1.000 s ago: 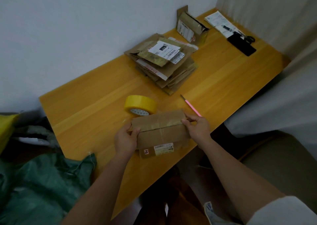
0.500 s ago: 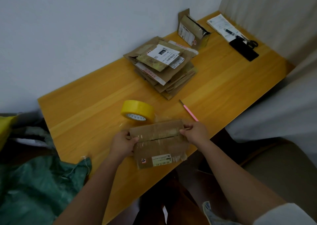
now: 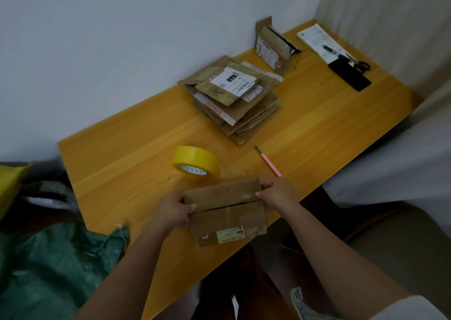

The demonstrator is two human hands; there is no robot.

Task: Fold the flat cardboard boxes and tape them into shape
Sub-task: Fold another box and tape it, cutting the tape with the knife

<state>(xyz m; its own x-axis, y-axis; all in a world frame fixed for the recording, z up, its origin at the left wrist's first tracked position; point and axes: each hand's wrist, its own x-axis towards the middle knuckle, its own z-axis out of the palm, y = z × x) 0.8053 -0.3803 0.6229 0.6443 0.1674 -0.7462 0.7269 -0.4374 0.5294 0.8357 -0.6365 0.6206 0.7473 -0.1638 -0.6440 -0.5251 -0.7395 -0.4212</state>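
Note:
A small brown cardboard box (image 3: 227, 212) stands at the near edge of the wooden table (image 3: 122, 163), its two top flaps folded inward with a gap between them. My left hand (image 3: 174, 209) grips its left end and my right hand (image 3: 275, 192) grips its right end, thumbs on the top flap. A roll of yellow tape (image 3: 196, 162) lies just behind the box. A stack of flat cardboard boxes (image 3: 234, 97) with shipping labels sits farther back near the wall. An assembled open box (image 3: 275, 48) stands behind the stack.
A pink utility knife (image 3: 268, 161) lies right of the tape. Papers with a pen (image 3: 319, 41), black scissors (image 3: 361, 65) and a dark flat item (image 3: 351, 76) sit at the far right corner. A green woven sack (image 3: 53, 266) lies below left. White cloth (image 3: 395, 163) hangs at the right.
The box has come slightly nearer the table edge, and the top flaps are pressed down flatter. Both hands stay on its ends.

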